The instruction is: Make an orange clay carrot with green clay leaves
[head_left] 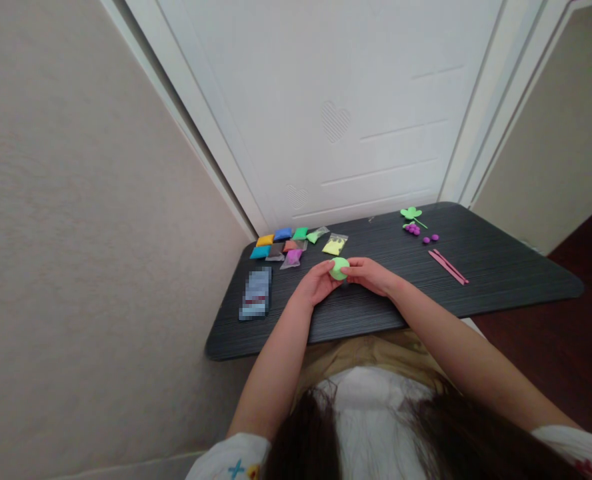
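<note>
A light green rounded, flattened piece of modelling clay (339, 269) is held between both hands above the black table. My left hand (319, 284) curls around its left side, thumb on the clay. From the right, my right hand (370, 275) pinches its edge with thumb and fingers. Just beyond the hands lies a clear packet of pale yellow clay (335, 245). To its left, an opened packet of green clay (317, 235) and a packet of purple clay (293, 257) rest on the table.
Several more coloured clay packets (283, 234) lie at the back left of the table (356, 317). A pixelated phone-like object (256, 293) is at left. On the right are pink tools (447, 267), purple balls (427, 240), a purple cluster (413, 229) and a green leaf shape (411, 213).
</note>
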`<state>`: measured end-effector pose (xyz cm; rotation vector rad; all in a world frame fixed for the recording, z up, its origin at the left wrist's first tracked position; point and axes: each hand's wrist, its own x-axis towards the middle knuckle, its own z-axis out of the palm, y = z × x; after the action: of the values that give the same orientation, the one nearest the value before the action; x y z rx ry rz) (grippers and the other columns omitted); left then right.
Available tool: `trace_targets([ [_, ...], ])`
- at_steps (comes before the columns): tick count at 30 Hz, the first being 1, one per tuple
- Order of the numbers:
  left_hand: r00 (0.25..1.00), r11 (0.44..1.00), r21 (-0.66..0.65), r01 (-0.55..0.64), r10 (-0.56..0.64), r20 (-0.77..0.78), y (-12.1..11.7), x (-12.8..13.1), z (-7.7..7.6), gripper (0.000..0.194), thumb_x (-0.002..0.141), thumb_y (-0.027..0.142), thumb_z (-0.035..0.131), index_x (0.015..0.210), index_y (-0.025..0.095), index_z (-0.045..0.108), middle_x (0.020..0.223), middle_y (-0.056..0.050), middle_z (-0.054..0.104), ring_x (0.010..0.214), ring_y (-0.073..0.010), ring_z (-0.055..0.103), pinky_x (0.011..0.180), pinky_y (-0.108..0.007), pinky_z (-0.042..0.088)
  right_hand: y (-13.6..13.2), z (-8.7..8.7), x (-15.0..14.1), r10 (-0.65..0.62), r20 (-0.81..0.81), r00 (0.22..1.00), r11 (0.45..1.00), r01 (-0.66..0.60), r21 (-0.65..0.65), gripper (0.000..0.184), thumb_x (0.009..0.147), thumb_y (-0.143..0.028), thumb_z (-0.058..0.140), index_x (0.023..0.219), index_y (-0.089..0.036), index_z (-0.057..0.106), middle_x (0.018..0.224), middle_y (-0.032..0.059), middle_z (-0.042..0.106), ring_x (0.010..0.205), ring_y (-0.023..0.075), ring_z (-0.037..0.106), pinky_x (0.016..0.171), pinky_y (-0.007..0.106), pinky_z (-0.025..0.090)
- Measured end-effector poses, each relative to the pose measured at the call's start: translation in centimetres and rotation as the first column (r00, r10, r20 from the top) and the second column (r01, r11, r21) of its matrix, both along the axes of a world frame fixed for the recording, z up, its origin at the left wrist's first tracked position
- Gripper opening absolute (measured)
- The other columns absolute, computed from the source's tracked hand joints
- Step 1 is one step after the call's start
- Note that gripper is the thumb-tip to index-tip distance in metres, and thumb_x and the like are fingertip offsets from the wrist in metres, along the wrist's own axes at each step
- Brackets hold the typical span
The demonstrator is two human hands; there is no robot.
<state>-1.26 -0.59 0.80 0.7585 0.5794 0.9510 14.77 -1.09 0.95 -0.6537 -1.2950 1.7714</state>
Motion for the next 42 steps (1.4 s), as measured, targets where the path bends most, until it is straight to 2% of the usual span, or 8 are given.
trace_targets([
  [8,1.000,1.000,0.004,-0.001,0.001,0.006,-0.08,0.08,-0.05,0.016,0.071,0.022,0.057,0.084,0.013,0.059,0.084,-0.004,0.062,0.075,-0.0135,0.056,0.071,-0.029,0.042,-0.06,0.01,-0.23,0.009,-0.028,1.000,1.000,-0.010,-0.018,0.025,0.063,-0.029,0.068,0.083,-0.014,0.063,0.078,0.0028,0.063,0.069,0.0105,0.053,0.066,0.026,0.038],
  [12,1.000,1.000,-0.003,0.010,-0.010,0.010,-0.14,0.05,0.07,0.020,0.071,0.025,0.058,0.088,0.014,0.059,0.085,-0.004,0.062,0.077,-0.0137,0.056,0.073,-0.029,0.042,-0.05,0.16,-0.33,-0.056,-0.074,0.996,0.998,0.053,-0.042,0.026,0.062,-0.028,0.069,0.085,-0.015,0.063,0.080,0.0024,0.063,0.066,0.0093,0.052,0.063,0.024,0.037],
  [15,0.999,0.998,0.036,0.042,-0.042,0.005,-0.19,-0.02,0.13,0.023,0.067,0.020,0.062,0.090,0.015,0.059,0.086,-0.004,0.062,0.078,-0.0132,0.057,0.074,-0.029,0.041,-0.04,0.16,-0.31,-0.087,-0.096,0.991,0.995,0.083,-0.054,0.025,0.062,-0.027,0.069,0.084,-0.017,0.063,0.077,0.0009,0.062,0.063,0.0085,0.051,0.062,0.024,0.037],
  [22,0.998,0.996,0.069,0.057,-0.057,-0.004,-0.31,-0.04,0.22,0.025,0.066,0.020,0.063,0.090,0.015,0.059,0.088,-0.004,0.061,0.079,-0.0137,0.056,0.075,-0.029,0.041,-0.07,0.15,-0.21,-0.010,-0.105,0.994,0.998,0.004,-0.062,0.027,0.065,-0.027,0.067,0.089,-0.017,0.063,0.081,0.0027,0.063,0.066,0.0091,0.052,0.063,0.024,0.039],
  [38,0.996,0.994,0.075,0.084,-0.086,0.016,-0.41,-0.16,0.24,0.023,0.068,0.019,0.062,0.090,0.013,0.059,0.086,-0.004,0.062,0.078,-0.0141,0.057,0.073,-0.029,0.042,-0.01,-0.03,-0.07,0.017,-0.160,0.987,0.997,-0.029,-0.074,0.025,0.067,-0.026,0.066,0.089,-0.015,0.063,0.083,0.0050,0.065,0.072,0.0114,0.056,0.068,0.025,0.041],
  [42,0.995,0.992,0.078,0.098,-0.099,0.013,-0.44,-0.10,0.19,0.027,0.067,0.018,0.062,0.093,0.014,0.058,0.088,-0.005,0.062,0.079,-0.0141,0.058,0.073,-0.029,0.042,0.08,0.00,-0.05,-0.016,-0.168,0.986,0.997,0.003,-0.077,0.022,0.067,-0.025,0.066,0.086,-0.015,0.064,0.080,0.0031,0.064,0.069,0.0094,0.054,0.065,0.024,0.039],
])
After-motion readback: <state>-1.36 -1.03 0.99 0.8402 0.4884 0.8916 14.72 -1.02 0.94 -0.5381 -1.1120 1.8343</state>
